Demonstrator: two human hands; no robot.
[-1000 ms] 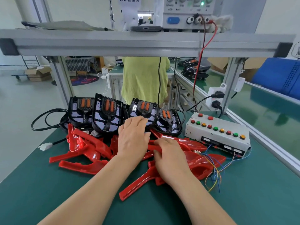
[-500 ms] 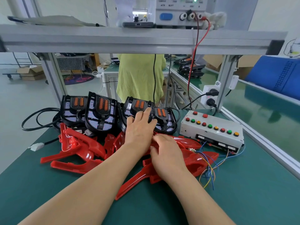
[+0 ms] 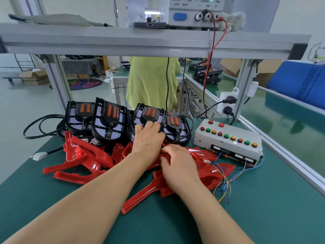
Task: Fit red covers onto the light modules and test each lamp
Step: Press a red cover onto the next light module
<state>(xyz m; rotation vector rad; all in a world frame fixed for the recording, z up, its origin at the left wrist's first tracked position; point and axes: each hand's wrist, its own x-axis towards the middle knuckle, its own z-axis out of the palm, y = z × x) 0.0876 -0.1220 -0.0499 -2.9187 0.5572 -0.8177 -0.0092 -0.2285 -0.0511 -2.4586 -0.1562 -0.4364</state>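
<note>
Several black light modules with orange inserts stand in a row at the back of the green mat; the third from the left [image 3: 149,112] is the one my left hand [image 3: 148,140] reaches, its fingers curled over the module's lower front. A heap of red covers [image 3: 82,155] lies in front of the row. My right hand [image 3: 179,166] lies on one red cover [image 3: 212,173] in the middle of the heap, fingers curled round its upper edge. That cover's long tail [image 3: 140,199] points toward me.
A grey test box [image 3: 226,147] with coloured buttons sits at the right, with loose coloured wires [image 3: 224,184] trailing from it. A black cable [image 3: 40,124] and a white connector [image 3: 37,155] lie at the left. An aluminium shelf beam [image 3: 158,44] runs overhead. A person in a yellow-green shirt [image 3: 151,81] stands behind.
My left hand has slid forward off the red covers onto the third black module. My right hand has stayed on the red cover.
</note>
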